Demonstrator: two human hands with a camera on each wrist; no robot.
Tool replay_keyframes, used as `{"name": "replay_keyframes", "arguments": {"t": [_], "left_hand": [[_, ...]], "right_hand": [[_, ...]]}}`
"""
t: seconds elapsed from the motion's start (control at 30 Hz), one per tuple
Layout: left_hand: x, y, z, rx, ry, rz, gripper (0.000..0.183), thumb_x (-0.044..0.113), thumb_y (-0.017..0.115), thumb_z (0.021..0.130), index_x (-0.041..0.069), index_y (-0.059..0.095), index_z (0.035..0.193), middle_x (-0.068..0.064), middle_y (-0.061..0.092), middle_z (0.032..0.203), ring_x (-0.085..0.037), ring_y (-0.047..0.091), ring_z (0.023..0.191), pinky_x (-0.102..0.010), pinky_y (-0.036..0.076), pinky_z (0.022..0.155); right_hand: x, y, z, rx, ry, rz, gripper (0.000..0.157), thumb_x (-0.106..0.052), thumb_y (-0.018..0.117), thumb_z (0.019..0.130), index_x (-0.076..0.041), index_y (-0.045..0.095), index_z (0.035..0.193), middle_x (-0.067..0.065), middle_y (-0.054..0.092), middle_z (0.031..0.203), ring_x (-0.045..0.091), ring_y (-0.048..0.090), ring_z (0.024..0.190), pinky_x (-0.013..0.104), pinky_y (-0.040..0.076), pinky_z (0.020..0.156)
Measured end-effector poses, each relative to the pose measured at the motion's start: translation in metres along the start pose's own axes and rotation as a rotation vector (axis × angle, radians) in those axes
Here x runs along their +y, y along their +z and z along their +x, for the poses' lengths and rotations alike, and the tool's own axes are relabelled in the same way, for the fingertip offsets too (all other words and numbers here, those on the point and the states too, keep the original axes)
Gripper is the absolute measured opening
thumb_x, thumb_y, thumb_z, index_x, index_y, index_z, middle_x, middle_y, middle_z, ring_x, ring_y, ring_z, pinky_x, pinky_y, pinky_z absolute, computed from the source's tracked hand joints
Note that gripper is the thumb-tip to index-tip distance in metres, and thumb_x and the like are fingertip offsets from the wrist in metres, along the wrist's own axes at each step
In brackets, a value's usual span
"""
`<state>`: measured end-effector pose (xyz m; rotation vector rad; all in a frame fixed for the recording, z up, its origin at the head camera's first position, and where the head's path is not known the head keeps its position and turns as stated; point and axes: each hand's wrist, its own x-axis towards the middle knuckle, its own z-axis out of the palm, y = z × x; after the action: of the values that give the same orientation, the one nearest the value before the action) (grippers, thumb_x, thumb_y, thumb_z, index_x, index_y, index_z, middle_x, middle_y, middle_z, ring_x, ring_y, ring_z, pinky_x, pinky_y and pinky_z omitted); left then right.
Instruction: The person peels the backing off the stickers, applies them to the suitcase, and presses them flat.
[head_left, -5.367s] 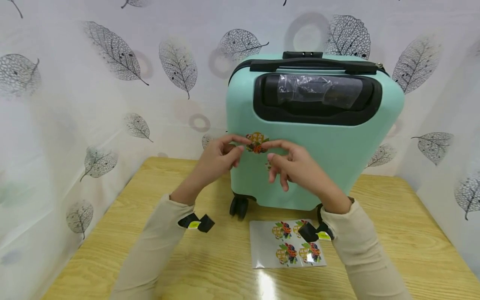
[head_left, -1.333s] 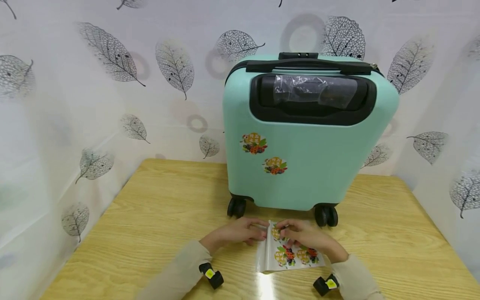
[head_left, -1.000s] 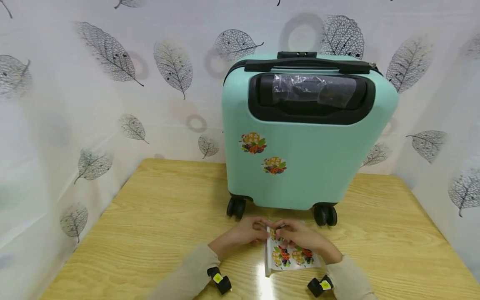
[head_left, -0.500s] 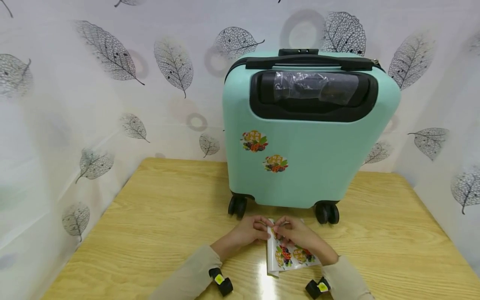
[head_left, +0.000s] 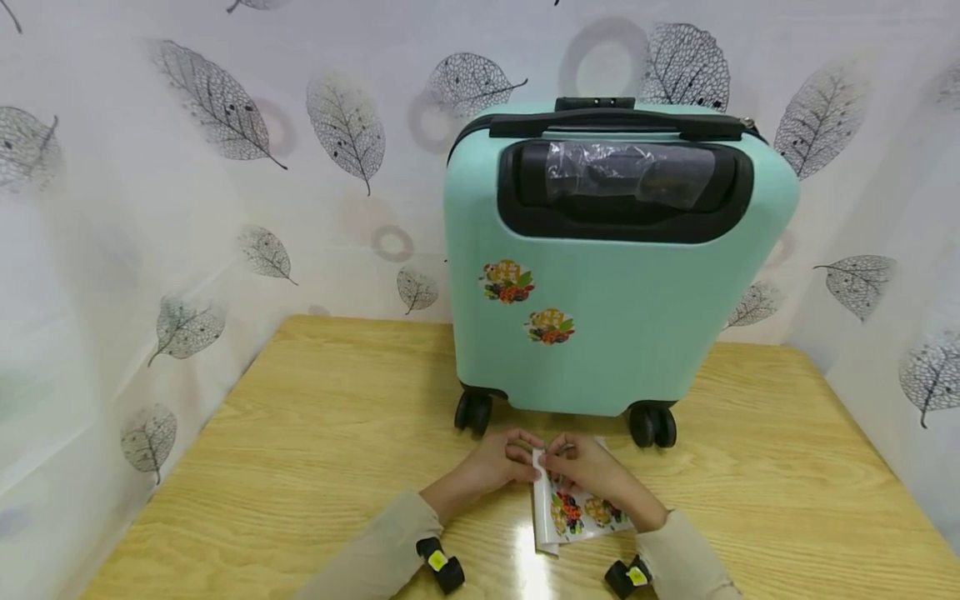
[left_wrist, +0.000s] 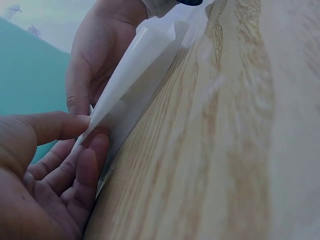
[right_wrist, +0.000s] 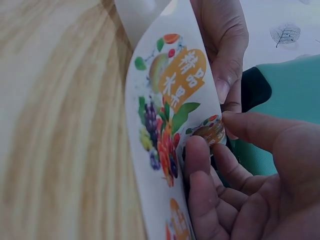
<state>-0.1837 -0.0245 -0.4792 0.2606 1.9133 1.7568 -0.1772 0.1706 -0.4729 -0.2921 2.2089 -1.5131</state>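
A white sheet of round fruit stickers (head_left: 581,521) lies on the table in front of the suitcase, its left edge curled up. My left hand (head_left: 498,462) pinches that curled edge between thumb and fingers; in the left wrist view the sheet's plain white back (left_wrist: 132,75) bows upward. My right hand (head_left: 588,467) is close beside it. In the right wrist view its thumb and fingertips pinch at the far end of the sheet, at a fruit sticker (right_wrist: 209,129) partly hidden by them. A larger-looking sticker (right_wrist: 172,100) with orange label and berries lies nearer that camera.
A mint-green suitcase (head_left: 622,292) stands upright behind the hands on black wheels (head_left: 652,425). Two fruit stickers, an upper one (head_left: 507,281) and a lower one (head_left: 550,326), are on its front. The wooden table (head_left: 337,417) meets a leaf-patterned backdrop (head_left: 187,233).
Both hands have come down from the sticker on the suitcase to the sheet, whose left edge is now curled up. Over the last second they have barely moved, the right hand shifting slightly.
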Motion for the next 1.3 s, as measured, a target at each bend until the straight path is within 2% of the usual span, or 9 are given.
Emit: {"name": "replay_keyframes", "arguments": {"t": [0.17, 0.67, 1.0, 1.3], "left_hand": [[-0.0002, 0.0006, -0.0005, 0.000, 0.013, 0.026, 0.035, -0.003, 0.070, 0.081, 0.003, 0.061, 0.115, 0.002, 0.065, 0.074, -0.009, 0.051, 0.060, -0.023, 0.040, 0.054], [0.0002, -0.0008, -0.0003, -0.016, 0.006, 0.025, 0.034, -0.002, 0.070, 0.082, 0.002, 0.060, 0.114, 0.002, 0.066, 0.074, -0.009, 0.051, 0.061, -0.023, 0.040, 0.054], [0.0021, -0.0016, -0.0023, -0.015, -0.002, 0.015, 0.037, -0.003, 0.070, 0.082, 0.002, 0.059, 0.116, 0.003, 0.064, 0.072, -0.010, 0.051, 0.061, -0.024, 0.040, 0.055], [0.0028, -0.0010, -0.0026, -0.015, -0.012, 0.016, 0.037, -0.003, 0.070, 0.082, 0.002, 0.059, 0.117, 0.000, 0.066, 0.075, -0.011, 0.048, 0.060, -0.024, 0.038, 0.054]], "right_hand": [[-0.0013, 0.0001, -0.0013, 0.006, -0.009, -0.014, 0.027, -0.023, 0.060, 0.095, 0.003, 0.054, 0.102, 0.005, 0.062, 0.074, 0.012, 0.058, 0.056, 0.023, 0.047, 0.051], [-0.0025, -0.0009, -0.0014, -0.030, 0.000, -0.001, 0.026, -0.020, 0.056, 0.097, 0.005, 0.056, 0.104, 0.003, 0.061, 0.074, 0.010, 0.057, 0.056, 0.021, 0.045, 0.051], [-0.0026, -0.0009, -0.0011, -0.040, -0.028, 0.010, 0.026, -0.019, 0.055, 0.098, 0.006, 0.057, 0.104, 0.005, 0.062, 0.077, 0.009, 0.056, 0.056, 0.020, 0.045, 0.050], [-0.0021, -0.0011, -0.0015, -0.023, -0.013, -0.023, 0.025, -0.019, 0.053, 0.098, 0.005, 0.059, 0.103, 0.004, 0.063, 0.077, 0.008, 0.056, 0.056, 0.021, 0.046, 0.051]]}}
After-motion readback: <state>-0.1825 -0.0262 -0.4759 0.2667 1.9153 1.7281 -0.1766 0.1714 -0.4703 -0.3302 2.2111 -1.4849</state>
